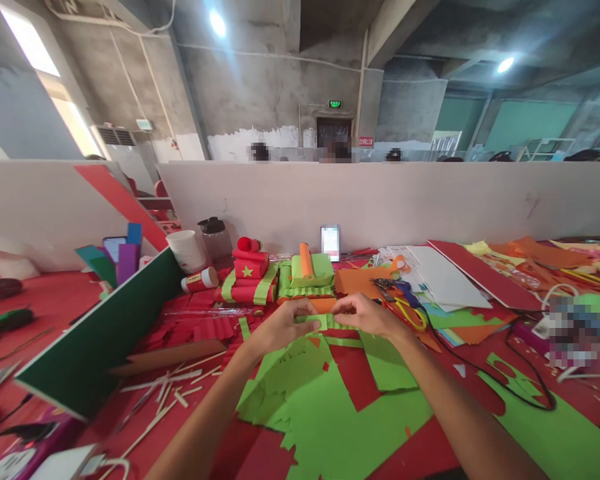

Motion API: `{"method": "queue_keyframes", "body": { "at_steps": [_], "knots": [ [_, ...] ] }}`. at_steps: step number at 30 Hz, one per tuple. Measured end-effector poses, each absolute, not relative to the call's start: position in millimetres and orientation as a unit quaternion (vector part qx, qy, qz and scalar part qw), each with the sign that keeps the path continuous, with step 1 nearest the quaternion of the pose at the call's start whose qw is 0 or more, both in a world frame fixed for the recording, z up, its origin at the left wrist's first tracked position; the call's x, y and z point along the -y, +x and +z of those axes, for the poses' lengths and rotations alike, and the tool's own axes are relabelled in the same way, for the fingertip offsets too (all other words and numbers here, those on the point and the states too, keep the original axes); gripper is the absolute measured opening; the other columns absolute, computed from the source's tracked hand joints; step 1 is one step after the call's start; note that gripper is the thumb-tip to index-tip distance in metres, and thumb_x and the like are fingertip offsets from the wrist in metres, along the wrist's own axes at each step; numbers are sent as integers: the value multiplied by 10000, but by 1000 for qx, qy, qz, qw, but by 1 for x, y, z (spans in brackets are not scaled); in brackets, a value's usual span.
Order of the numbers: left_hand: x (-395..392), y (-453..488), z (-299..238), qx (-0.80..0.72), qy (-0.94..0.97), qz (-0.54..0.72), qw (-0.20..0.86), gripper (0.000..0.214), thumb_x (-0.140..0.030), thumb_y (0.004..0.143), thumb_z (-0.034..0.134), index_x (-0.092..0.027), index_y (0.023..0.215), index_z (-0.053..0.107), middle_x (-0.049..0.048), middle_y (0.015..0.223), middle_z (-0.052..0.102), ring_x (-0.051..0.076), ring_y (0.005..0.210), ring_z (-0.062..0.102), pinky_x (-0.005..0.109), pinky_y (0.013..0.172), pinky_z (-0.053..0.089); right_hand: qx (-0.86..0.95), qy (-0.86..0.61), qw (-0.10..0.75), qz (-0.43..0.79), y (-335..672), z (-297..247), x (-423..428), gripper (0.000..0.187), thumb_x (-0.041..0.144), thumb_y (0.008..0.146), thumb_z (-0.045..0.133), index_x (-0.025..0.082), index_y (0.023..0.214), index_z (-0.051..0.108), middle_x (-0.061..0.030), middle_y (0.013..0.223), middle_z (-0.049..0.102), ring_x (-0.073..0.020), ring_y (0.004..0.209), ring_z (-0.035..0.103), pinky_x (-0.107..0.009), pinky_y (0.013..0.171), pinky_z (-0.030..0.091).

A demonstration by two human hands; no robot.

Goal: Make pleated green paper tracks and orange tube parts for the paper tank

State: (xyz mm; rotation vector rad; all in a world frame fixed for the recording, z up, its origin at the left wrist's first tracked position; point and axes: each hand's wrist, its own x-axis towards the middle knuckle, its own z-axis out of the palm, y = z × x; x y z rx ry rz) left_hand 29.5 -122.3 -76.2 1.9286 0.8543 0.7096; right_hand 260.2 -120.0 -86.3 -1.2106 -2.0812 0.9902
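My left hand (291, 321) and my right hand (361, 313) are close together over the red table, each with its fingers pinched on a folded green paper strip (324, 321). Part of the strip is hidden behind my fingers. Just beyond stands a green paper tank (321, 272) with a rolled orange barrel (306, 259). To its left is a red paper tank (253, 268) with a yellow-green star and green bands. Cut green paper sheets (343, 417) with jagged edges lie below my hands, partly over red paper.
Yellow-handled scissors (411, 315) and a blue hot-glue gun (407, 293) with a black cable lie on the right. A phone (331, 243) leans against the white partition (380, 200). A green board (105, 333), paper cups (184, 251) and thin sticks (165, 393) are on the left.
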Motion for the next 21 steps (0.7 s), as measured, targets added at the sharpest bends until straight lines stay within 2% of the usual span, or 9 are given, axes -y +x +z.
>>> {"method": "queue_keyframes", "body": {
  "at_steps": [9, 15, 21],
  "knots": [
    [120, 31, -81, -358, 792, 271, 414, 307, -442, 759, 662, -145, 816, 609, 28, 816, 591, 139, 712, 526, 232, 608, 411, 782, -442, 255, 359, 260, -87, 120, 319, 452, 799, 621, 150, 841, 713, -51, 818, 702, -176, 730, 604, -243, 630, 428],
    [121, 32, -81, -364, 796, 253, 411, 299, -436, 751, 674, -155, 813, 592, 24, 823, 601, 127, 681, 516, 221, 571, 395, 789, -413, 231, 391, 263, -97, 113, 317, 421, 791, 639, 165, 947, 739, -53, 888, 724, -184, 758, 623, -250, 659, 437],
    [120, 31, -82, -367, 795, 228, 426, 315, -455, 758, 661, -154, 810, 583, 23, 809, 619, 112, 640, 495, 217, 553, 383, 802, -425, 216, 360, 263, -92, 116, 283, 384, 780, 642, 165, 917, 756, -44, 882, 731, -187, 770, 624, -239, 648, 424]
  ]
}}
